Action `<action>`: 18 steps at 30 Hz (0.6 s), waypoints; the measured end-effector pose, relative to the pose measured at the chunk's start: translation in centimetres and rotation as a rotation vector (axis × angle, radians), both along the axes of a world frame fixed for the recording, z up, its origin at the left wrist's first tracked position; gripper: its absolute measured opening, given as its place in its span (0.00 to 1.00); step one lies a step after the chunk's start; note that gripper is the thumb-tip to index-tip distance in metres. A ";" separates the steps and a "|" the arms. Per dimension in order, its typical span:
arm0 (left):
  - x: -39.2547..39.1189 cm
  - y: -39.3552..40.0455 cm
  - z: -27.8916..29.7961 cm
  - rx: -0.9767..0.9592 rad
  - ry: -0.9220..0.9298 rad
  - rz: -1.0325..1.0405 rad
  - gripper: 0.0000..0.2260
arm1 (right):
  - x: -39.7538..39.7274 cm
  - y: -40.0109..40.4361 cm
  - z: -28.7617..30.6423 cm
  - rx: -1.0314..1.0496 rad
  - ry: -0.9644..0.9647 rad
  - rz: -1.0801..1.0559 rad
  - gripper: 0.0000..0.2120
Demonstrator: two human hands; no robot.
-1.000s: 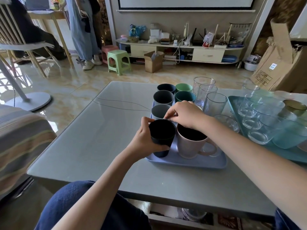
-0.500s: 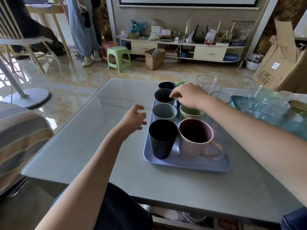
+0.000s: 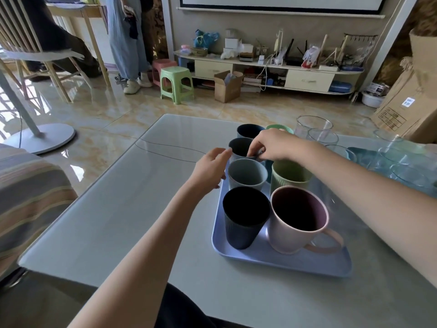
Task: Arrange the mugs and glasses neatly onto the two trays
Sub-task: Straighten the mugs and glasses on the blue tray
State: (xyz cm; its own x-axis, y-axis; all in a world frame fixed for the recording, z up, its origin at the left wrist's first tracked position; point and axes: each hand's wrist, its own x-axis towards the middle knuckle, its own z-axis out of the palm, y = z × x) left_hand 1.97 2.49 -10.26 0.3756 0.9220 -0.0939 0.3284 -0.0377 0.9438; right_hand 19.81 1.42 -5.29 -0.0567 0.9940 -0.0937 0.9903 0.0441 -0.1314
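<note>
Lilac-blue plastic, the near tray (image 3: pixel 279 261) lies on the grey surface (image 3: pixel 132 209) and carries 2 rows of mugs running away from the person. At its near end a black ribbed cup (image 3: pixel 244 221) stands upright on the left, and just beside it on the right a pink mug (image 3: pixel 298 221) with its handle pointing right. Behind the black cup stands a pale grey cup (image 3: pixel 247 174), and behind the pink mug a light green ribbed cup (image 3: pixel 289 175). Farther back in the left row come a grey-blue cup (image 3: pixel 240 147) and then a dark blue cup (image 3: pixel 248 130); a green cup (image 3: pixel 277 127) shows only its rim behind the right hand.

The right hand (image 3: pixel 276 145) reaches across the tray from the right, its fingers (image 3: pixel 254 150) curled and pinching the right rim of the grey-blue cup. The left hand (image 3: pixel 210 170) is at the tray's left edge, its fingers loosely spread; its fingertips lie close to the left sides of the grey-blue and pale grey cups, and whether they touch cannot be told.

To the right of the mugs, 3 clear glasses (image 3: pixel 313 125) stand on the surface beyond the right forearm. Farther right a teal tray (image 3: pixel 359 153) holds more clear glasses (image 3: pixel 392 157), partly blurred.
</note>
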 end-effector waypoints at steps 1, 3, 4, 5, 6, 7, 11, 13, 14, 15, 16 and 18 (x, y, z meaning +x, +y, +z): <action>0.3 0.2 0.0 0.012 -0.010 0.002 0.18 | 0.2 0.2 0.4 -0.007 0.043 -0.013 0.21; 0.9 0.6 -0.1 0.039 -0.012 -0.006 0.19 | 0.9 0.8 1.3 0.018 0.088 -0.049 0.28; 1.2 0.7 -0.2 0.057 -0.007 -0.011 0.20 | 1.3 1.2 1.7 0.049 0.079 -0.068 0.29; 1.3 0.9 -0.3 0.073 -0.002 -0.013 0.20 | 1.7 1.7 1.9 0.086 0.052 -0.090 0.26; 1.3 1.0 -0.4 0.082 -0.002 -0.013 0.19 | 2.0 2.2 1.9 0.115 0.009 -0.108 0.23; 1.3 1.1 -0.5 0.083 -0.008 -0.014 0.19 | 2.1 2.7 1.6 0.122 -0.043 -0.120 0.20; 0.9 1.5 -1.1 0.098 -0.055 -0.048 0.17 | 1.8 4.3 -0.1 0.123 -0.210 -0.111 0.16; 1.0 1.9 -1.5 0.110 -0.086 -0.056 0.16 | 1.5 4.9 -0.4 0.127 -0.227 -0.098 0.15; 1.1 2.1 -1.6 0.101 -0.103 -0.059 0.16 | 1.5 5.0 -0.5 0.127 -0.231 -0.096 0.14; 1.2 2.3 -1.8 0.092 -0.114 -0.061 0.15 | 1.4 5.2 -0.6 0.129 -0.236 -0.100 0.13; 1.3 2.5 -2.0 0.093 -0.117 -0.062 0.15 | 1.5 5.3 -0.6 0.143 -0.238 -0.104 0.13; 1.5 2.8 -2.2 0.122 -0.109 -0.062 0.14 | 1.6 5.6 -0.7 0.182 -0.219 -0.108 0.12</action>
